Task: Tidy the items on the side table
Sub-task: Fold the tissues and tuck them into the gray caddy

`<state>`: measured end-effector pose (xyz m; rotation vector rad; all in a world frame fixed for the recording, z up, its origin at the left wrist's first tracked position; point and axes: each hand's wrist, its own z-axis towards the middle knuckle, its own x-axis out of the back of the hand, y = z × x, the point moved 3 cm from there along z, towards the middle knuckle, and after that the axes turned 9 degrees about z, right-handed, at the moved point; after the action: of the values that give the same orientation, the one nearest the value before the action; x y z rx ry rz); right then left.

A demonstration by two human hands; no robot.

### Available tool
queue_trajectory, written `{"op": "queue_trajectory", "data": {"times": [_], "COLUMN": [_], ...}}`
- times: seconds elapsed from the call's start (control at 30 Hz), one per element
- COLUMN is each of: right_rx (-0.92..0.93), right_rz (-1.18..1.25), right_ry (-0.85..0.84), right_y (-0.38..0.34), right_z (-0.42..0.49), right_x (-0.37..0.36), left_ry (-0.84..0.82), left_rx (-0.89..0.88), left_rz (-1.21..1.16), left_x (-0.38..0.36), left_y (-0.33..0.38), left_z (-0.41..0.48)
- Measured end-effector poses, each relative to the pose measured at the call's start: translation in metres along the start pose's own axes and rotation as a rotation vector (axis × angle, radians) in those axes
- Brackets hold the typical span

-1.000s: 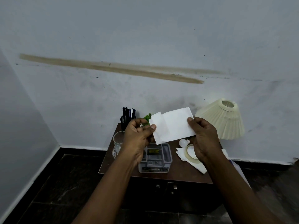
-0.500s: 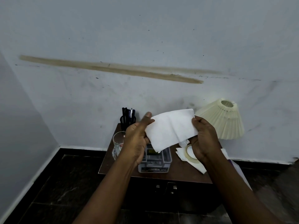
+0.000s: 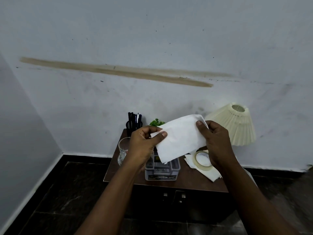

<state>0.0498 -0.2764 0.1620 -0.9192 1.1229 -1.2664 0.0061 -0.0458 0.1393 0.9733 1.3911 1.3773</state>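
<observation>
Both hands, left hand [image 3: 144, 145] and right hand [image 3: 216, 141], are pinching the tissue [image 3: 180, 138], apparently folding; tape roll [image 3: 202, 161] and loose tissues [image 3: 208, 172] are remaining untidied.

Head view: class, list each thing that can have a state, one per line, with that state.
Napkin: held up above the table.
Left hand: pinching napkin's left edge.
Right hand: pinching napkin's right edge.
Glass: upright.
Pen holder: upright, holding pens.
Lampshade: tilted.
Tape roll: lying flat on paper.

Head-worn view, forward and down, close over the side table [image 3: 169, 181].
</observation>
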Motion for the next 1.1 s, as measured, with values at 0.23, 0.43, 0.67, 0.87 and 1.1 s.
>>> {"op": "queue_trajectory", "data": {"times": [0.23,0.43,0.67,0.87,1.1], "right_rx": [-0.048,-0.058,0.019,0.001,-0.288], "right_rz": [0.074,0.140,0.097,0.014,0.265], "right_ry": [-0.078,-0.164,-0.112,-0.032,-0.322], "right_y": [0.002,-0.001,-0.003,0.003,0.013], "right_z": [0.001,-0.003,-0.002,0.003,0.002], "right_x": [0.000,-0.003,-0.004,0.002,-0.001], "left_ry": [-0.025,-0.026,-0.034,-0.022,-0.032], "left_rx": [0.000,-0.030,-0.001,0.023,0.004], "left_rz": [-0.097,-0.134,-0.098,-0.060,-0.013], "left_x": [-0.001,-0.001,0.001,0.002,0.004], "left_y": [0.004,0.008,0.001,-0.002,-0.002], "left_z": [-0.003,-0.002,-0.002,0.001,0.002]}}
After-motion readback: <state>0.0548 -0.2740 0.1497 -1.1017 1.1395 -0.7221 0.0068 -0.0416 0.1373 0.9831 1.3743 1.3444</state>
